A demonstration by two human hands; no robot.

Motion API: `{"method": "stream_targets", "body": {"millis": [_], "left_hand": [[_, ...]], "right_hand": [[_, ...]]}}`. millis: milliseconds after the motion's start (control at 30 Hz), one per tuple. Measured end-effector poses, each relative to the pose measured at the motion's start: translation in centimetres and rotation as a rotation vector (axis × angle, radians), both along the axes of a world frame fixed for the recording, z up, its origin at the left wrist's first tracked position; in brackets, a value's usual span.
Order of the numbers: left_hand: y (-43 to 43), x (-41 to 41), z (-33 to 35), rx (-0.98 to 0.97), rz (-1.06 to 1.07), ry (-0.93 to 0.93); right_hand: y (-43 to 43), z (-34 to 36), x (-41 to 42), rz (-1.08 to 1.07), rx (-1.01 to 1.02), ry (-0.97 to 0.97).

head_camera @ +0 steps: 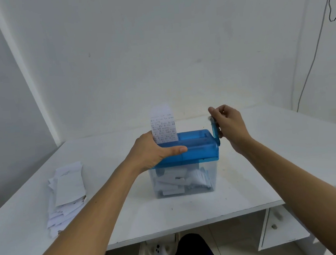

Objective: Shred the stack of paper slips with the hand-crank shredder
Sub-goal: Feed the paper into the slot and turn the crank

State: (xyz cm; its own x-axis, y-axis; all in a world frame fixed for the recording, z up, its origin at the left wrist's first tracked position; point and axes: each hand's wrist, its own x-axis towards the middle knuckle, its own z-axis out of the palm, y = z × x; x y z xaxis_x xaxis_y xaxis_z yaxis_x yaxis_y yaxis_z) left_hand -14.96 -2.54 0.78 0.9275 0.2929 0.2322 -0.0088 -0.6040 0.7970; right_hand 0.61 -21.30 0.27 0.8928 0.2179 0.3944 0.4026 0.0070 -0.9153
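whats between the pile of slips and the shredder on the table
Bare white table lies between slip stack and shredder; the left forearm crosses above it, head view.

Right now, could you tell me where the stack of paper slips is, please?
The stack of paper slips lies on the left side of the white table in the head view, well left of the shredder.

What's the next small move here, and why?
Probably turn the crank with the right hand. It pinches the crank's handle, a printed slip stands upright in the slot with most of it above the blue lid, and the left hand grips that lid to brace it. More slips wait in the stack.
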Motion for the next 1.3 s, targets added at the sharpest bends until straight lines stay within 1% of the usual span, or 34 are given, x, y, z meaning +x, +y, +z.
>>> {"method": "stream_targets", "body": {"millis": [100,233,300,433,600,700,767,833,933,1033,1133,1200,1300], "left_hand": [[0.2,0.0,-0.1,0.001,-0.018,-0.018],[-0.2,-0.1,0.0,-0.004,-0.01,-0.035],[-0.2,-0.2,0.0,-0.009,-0.002,-0.044],[-0.2,-0.1,-0.1,-0.005,-0.001,-0.041],[-0.3,0.0,0.0,0.003,0.006,-0.032],[-0.4,0.0,0.1,0.005,-0.001,-0.018],[-0.3,0.0,0.3,-0.005,-0.006,-0.004],[-0.1,0.1,0.4,-0.011,-0.008,0.013],[0.0,0.2,0.3,-0.012,-0.018,0.02],[-0.1,0.2,0.3,-0.019,-0.017,-0.005],[-0.1,0.2,0.1,-0.014,-0.016,-0.016],[-0.1,0.1,0.1,-0.012,-0.015,-0.012],[-0.1,0.1,0.1,-0.016,-0.016,-0.013]], "right_hand": [[0.8,-1.8,0.5,-0.061,-0.104,0.043],[0.7,-7.3,0.4,-0.093,-0.26,0.147],[0.1,-8.8,-0.8,-0.102,-0.297,0.164],[-1.8,-9.0,-3.7,-0.062,-0.325,0.148],[-4.4,-7.2,-6.3,0.034,-0.344,0.144],[-6.0,-4.9,-7.8,0.148,-0.302,0.116],[-6.9,-3.2,-8.2,0.261,-0.203,0.088],[-7.2,-1.9,-8.1,0.307,-0.099,0.026],[-6.1,-0.9,-7.1,0.217,-0.064,-0.079],[-4.6,0.0,-5.8,0.081,-0.087,-0.154],[-3.7,1.0,-4.4,0.019,-0.076,-0.221],[-3.1,1.7,-3.5,-0.004,-0.057,-0.236],[-2.1,2.2,-2.0,-0.02,-0.033,-0.196]]}}
